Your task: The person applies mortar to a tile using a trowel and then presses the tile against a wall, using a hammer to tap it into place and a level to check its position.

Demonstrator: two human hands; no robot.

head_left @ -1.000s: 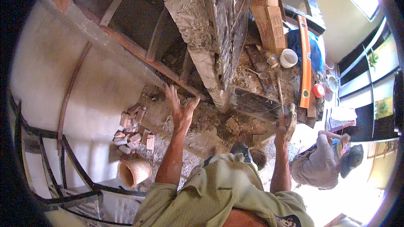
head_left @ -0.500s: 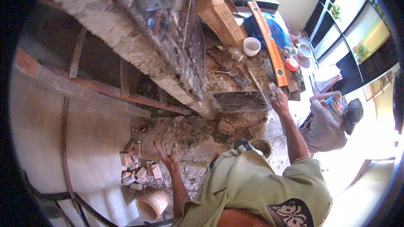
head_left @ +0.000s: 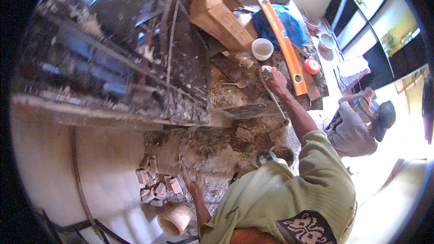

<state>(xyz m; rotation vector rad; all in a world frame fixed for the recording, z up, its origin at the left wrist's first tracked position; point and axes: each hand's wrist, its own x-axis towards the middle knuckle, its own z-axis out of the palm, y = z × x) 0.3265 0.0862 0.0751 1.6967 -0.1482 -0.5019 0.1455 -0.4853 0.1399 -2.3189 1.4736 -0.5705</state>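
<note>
My right hand (head_left: 276,83) reaches over the dirty worktop, its fingers closed round a small whitish wad (head_left: 266,69) whose kind I cannot make out. Just below it lies a thin rod (head_left: 272,97), running to the worktop's front edge. A white bowl (head_left: 262,49) stands a little beyond the hand, and a small tan cup-like piece (head_left: 246,62) lies to its left. Further left rests a spoon (head_left: 239,83). To the right is a long orange spirit level (head_left: 289,54). My left hand (head_left: 193,183), somewhat blurred, hangs low over the rubble floor, fingers apart and holding nothing.
A cardboard box (head_left: 221,16), a blue plastic bag (head_left: 294,27) and a red-and-white roll (head_left: 312,66) sit on the worktop. A glossy black slab (head_left: 122,63) fills the left. Broken bricks (head_left: 158,185) and a clay pot (head_left: 175,219) are below. Another person (head_left: 355,129) crouches at right.
My right hand has moved left across the worktop, from beside the spirit level's near end to near the white bowl. The view has shifted, showing more of the black slab's top.
</note>
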